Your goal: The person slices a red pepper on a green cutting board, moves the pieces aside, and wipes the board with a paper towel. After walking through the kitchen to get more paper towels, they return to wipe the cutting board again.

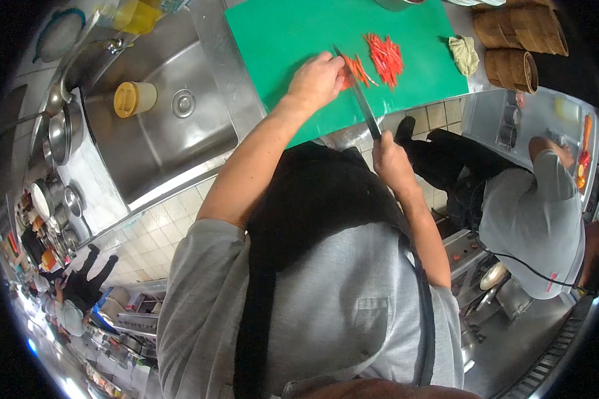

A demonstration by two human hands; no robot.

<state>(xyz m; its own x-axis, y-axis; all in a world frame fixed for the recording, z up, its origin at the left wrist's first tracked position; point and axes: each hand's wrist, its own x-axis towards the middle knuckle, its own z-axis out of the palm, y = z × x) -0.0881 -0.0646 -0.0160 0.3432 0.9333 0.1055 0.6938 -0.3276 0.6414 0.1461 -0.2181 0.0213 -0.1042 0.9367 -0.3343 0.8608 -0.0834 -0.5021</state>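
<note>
My right hand (393,163) is wrapped round the handle of a kitchen knife (361,96). Its long blade slants up over a green cutting board (273,40), with the tip just past my left fingers. With fingers bent, my left hand (318,81) presses down a red vegetable piece (345,78), which looks like red pepper and is mostly hidden under the fingertips. Thin cut strips (358,69) lie right beside the blade. Farther right on the board is a pile of red strips (385,60).
Left of the board is a steel sink (173,143) with a yellow-lidded container (136,99). A crumpled cloth (464,55) lies at the board's right edge, near woven baskets (510,70). A co-worker (529,213) stands close on the right. A metal bowl (399,3) touches the top edge of view.
</note>
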